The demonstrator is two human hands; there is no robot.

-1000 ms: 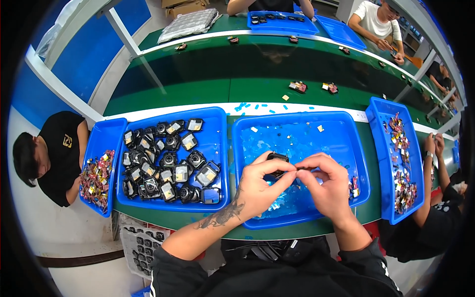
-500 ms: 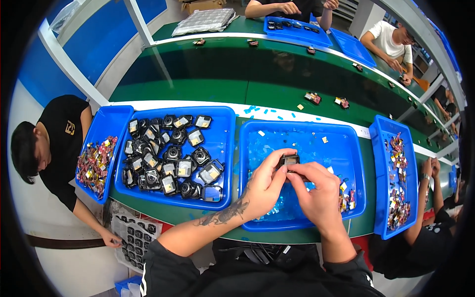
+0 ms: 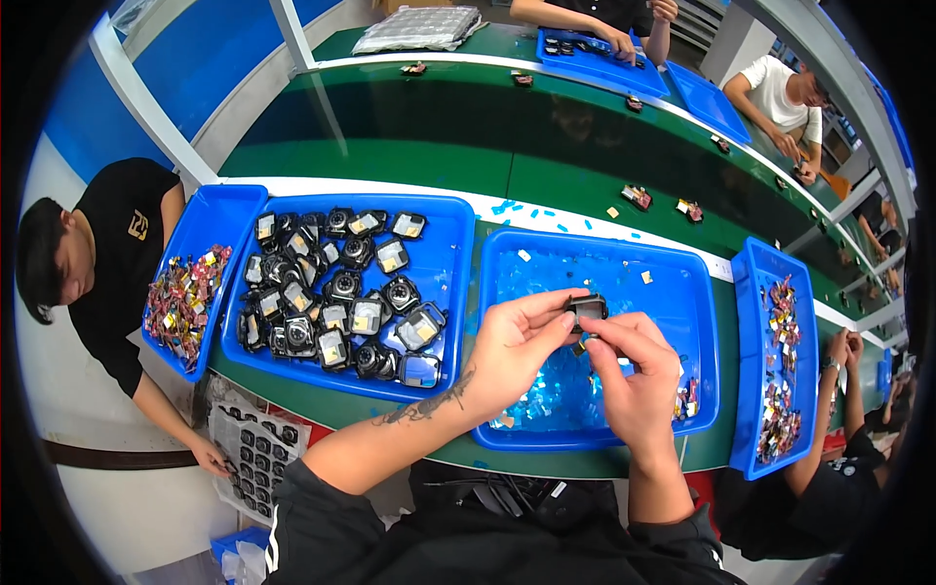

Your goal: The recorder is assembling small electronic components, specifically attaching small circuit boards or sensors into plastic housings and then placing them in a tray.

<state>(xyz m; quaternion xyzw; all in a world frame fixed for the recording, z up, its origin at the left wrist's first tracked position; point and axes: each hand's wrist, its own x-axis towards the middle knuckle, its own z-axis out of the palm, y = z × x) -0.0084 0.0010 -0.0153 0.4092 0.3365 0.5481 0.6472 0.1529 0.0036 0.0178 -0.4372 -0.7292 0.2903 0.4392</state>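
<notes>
A: What sits at the centre of the frame?

B: A small black camera module point(image 3: 588, 310), held up in the air over the middle blue tray point(image 3: 507, 273). The left hand point(image 3: 515, 351) pinches it between thumb and fingertips, closed tight on its left side. The right hand point(image 3: 634, 375) meets it from the lower right, fingertips narrowed onto its underside, where a small yellowish bit shows; what that bit is, I cannot tell.

A: So which step would you call this?

B: My judgement: picking something thin off the module, a film or tab perhaps. The tray beneath is littered with clear blue film scraps point(image 3: 556, 395), which fits peeling.

A: And what does the next move call for?

B: A steady left-hand hold while the right fingertips pull cleanly away, I would think, without smearing the lens face.

A: What lies further out?

B: Left of centre, a second blue tray of black modules point(image 3: 341, 292), heaped loosely. At the far left, a narrow tray of small coloured parts point(image 3: 185, 297), and a like tray of coloured parts point(image 3: 780, 361) at the far right. Above them runs a green conveyor belt point(image 3: 409, 136) carrying a few stray pieces. Lower left, a person in a black shirt point(image 3: 107, 253) reaches down to a white grid sheet of dark pieces point(image 3: 255, 453). Other workers sit along the upper right.
</notes>
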